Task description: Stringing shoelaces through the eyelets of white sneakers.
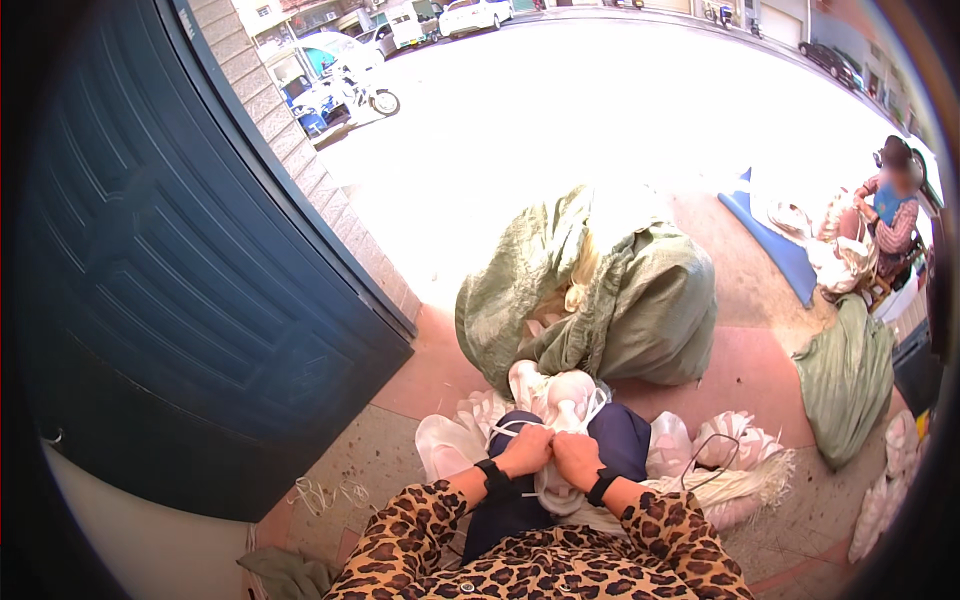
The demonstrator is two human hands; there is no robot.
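Observation:
My left hand [525, 452] and my right hand [577, 460] meet over my lap, knuckles close together and fingers closed. Between and just beyond them lies a pale pink and white shoe upper [570, 395]. A white lace [515, 424] loops out from it to the left, and both hands appear to pinch this lace; the fingertips themselves are partly hidden. More pale upper material shows below the hands, between my dark-trousered legs. Pale pink uppers [445, 445] are piled beside my left leg, and another stack [735, 440] with a dark cord lies beside my right leg.
A large green woven sack [655, 300] stands open ahead, pale pieces inside. A bundle of off-white laces [745, 483] lies at right, loose laces [330, 494] at left. The dark door [220, 270] fills the left. Far right, a seated person [893, 215] works near another green sack [850, 380].

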